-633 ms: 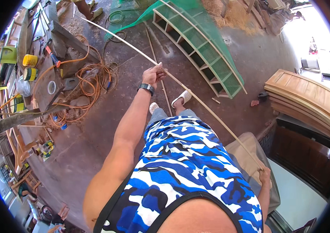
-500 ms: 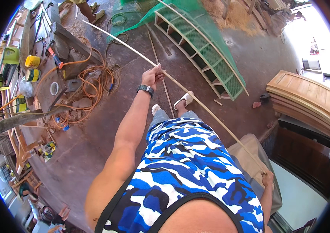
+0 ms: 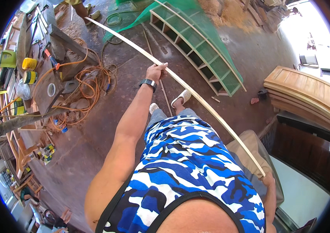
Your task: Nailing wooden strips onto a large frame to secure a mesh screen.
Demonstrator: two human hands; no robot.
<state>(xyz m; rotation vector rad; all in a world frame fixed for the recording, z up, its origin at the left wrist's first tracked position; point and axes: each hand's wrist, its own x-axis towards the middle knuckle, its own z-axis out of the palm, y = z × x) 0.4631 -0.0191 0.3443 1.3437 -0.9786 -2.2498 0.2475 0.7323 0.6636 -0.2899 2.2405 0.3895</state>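
A long, pale wooden strip [image 3: 211, 108] runs diagonally across the view, from the upper left down to the lower right. My left hand [image 3: 156, 72], with a watch on the wrist, grips it near its middle, above my sandaled feet. My right hand [image 3: 267, 179] holds its lower-right end beside a tan cloth cover [image 3: 244, 145]. Past my left hand a long framed wooden structure [image 3: 196, 50] lies on the floor, draped with green mesh [image 3: 231, 77], and a thinner stick [image 3: 164, 93] lies on the floor below the strip.
A wooden bench [image 3: 46, 91] with yellow containers, tools and tangled orange hoses [image 3: 89, 91] fills the left. Stacked curved wooden panels [image 3: 301, 89] and a dark cabinet [image 3: 305, 143] stand right. A person's leg [image 3: 79, 11] shows upper left; other people are at lower left [image 3: 50, 221].
Both hands keep their grip. The strip has rolled slightly, showing a wider, lighter face, and its far end sits a little higher in view. My right hand is slightly lower.
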